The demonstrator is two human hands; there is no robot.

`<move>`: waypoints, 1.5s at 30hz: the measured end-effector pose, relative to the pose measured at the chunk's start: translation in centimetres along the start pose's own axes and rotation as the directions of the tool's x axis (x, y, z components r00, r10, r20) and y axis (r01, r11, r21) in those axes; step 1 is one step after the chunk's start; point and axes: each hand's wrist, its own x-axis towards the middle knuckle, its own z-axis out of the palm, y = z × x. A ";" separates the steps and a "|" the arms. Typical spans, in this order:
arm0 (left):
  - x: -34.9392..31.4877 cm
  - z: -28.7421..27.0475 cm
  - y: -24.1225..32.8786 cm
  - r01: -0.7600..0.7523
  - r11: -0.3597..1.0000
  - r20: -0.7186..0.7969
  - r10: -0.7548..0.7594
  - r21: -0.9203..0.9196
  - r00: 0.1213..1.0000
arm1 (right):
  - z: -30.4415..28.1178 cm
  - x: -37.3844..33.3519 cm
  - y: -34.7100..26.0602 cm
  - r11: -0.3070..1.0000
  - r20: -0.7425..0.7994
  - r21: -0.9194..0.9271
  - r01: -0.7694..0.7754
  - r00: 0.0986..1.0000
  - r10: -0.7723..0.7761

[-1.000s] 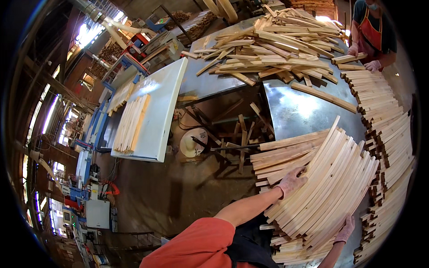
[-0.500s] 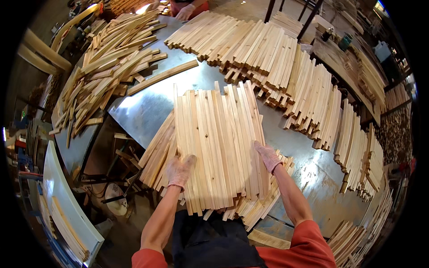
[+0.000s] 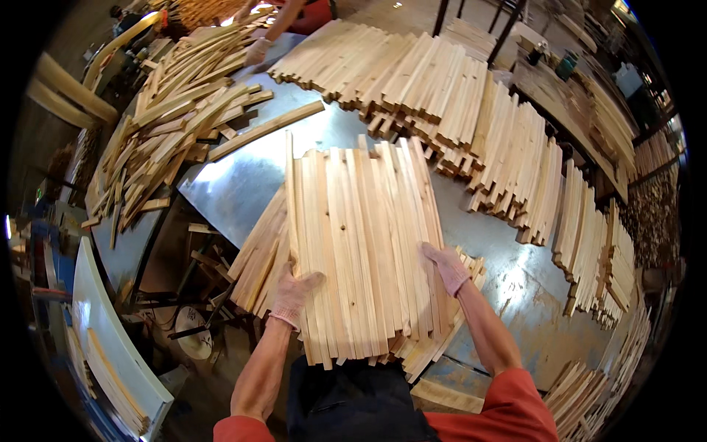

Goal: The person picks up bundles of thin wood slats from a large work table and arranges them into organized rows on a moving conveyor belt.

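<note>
A flat row of narrow, pale wooden strips [image 3: 361,243] lies side by side in front of me, its ends uneven. My left hand [image 3: 293,293], in a light knitted glove, grips the row's left edge, thumb on top of the strips. On the opposite edge, my gloved right hand [image 3: 445,267] presses inward, with its lower fingers hidden. Beneath this row, more strips [image 3: 259,258] fan out to the left, and others [image 3: 434,342] show at the lower right. The near ends of the row stick out toward my dark apron [image 3: 353,401].
A metal-topped table [image 3: 508,295] carries everything. Long rows of stacked strips [image 3: 412,74] curve along its far and right sides. A loose heap of strips [image 3: 169,125] lies at left, beside a single strip [image 3: 266,130]. Another person's gloved hand [image 3: 258,51] touches the heap's far end.
The held row has shifted slightly toward me, and its near ends look more even. My left hand has moved down to the row's edge. The other person's hand has moved left to the heap.
</note>
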 end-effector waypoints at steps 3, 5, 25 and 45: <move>-3.3 -1.1 1.9 0.126 0.964 0.158 -0.090 -0.235 0.983 | 1.3 -3.6 -1.1 0.995 -0.013 -0.071 0.067 0.998 -0.068; -6.1 -2.6 2.4 0.164 0.900 0.290 -0.044 -0.404 0.956 | 1.8 -6.2 -2.5 0.988 0.044 -0.149 0.025 0.999 -0.019; -38.8 -28.6 -4.9 -0.754 0.648 -0.455 0.642 -0.109 0.617 | 27.0 -25.6 0.1 0.760 0.499 0.304 0.574 0.583 -0.641; -76.7 -55.1 -30.8 -0.692 0.722 -0.956 0.210 0.011 0.203 | 67.4 -58.2 27.5 0.830 0.934 0.304 0.467 0.022 -0.355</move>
